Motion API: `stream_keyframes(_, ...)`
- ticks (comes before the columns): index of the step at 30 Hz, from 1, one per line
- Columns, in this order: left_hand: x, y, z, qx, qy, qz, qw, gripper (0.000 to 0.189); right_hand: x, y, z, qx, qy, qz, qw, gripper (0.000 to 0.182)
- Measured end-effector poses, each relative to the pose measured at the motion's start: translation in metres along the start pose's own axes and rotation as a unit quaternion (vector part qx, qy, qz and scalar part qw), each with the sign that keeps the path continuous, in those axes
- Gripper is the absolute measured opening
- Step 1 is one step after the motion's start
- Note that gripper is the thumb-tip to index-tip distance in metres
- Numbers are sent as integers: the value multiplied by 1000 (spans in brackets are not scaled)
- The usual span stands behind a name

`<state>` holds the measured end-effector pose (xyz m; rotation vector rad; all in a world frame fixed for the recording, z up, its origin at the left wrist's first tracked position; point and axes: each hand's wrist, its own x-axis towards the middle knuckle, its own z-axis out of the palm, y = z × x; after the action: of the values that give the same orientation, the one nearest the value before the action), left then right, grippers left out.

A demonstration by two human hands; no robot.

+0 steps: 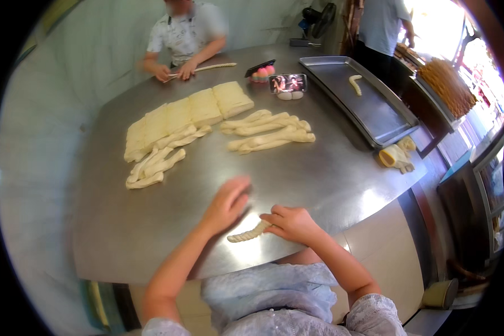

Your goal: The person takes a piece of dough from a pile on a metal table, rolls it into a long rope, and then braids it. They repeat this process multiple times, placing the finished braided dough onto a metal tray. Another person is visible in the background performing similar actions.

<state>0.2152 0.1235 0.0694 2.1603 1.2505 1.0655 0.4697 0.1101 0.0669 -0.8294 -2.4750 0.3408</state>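
Note:
A short twisted piece of dough (248,235) lies near the front edge of the steel table. My right hand (293,223) has its fingers closed on the right end of that twist. My left hand (231,201) is raised a little ahead and to the left, blurred, fingers loosely apart and nothing seen in it. Farther ahead are thick dough strips (273,132) in a bundle. Left of them, more dough strips (155,166) lie against a row of flat dough slabs (189,109).
Across the steel table (109,235), a person's hands (180,72) handle a long dough twist (214,66). Phones (288,83) stand at the back. At right, a metal tray (386,122) holds one dough twist (355,85); gloves (398,156) lie by its corner. Another person (378,29) stands beyond.

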Motion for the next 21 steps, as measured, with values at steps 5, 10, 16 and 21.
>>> stream_keyframes(5, 24, -111, -67, 162, 170, -107, 966, 20, 42, 88, -43, -40, 310, 148, 938, 15)
stream_keyframes(10, 26, -200, -150, 365, 283, -235, 855, 22, 8, 200, -108, -288, 424, 316, 799, 60)
stream_keyframes(16, 34, -251, -183, 355, 189, -406, 821, 34, -48, 86, -26, -144, 218, 273, 926, 38)
stream_keyframes(21, 62, -253, -163, 409, 250, -380, 791, 36, -49, 70, -26, -141, 221, 267, 927, 27)
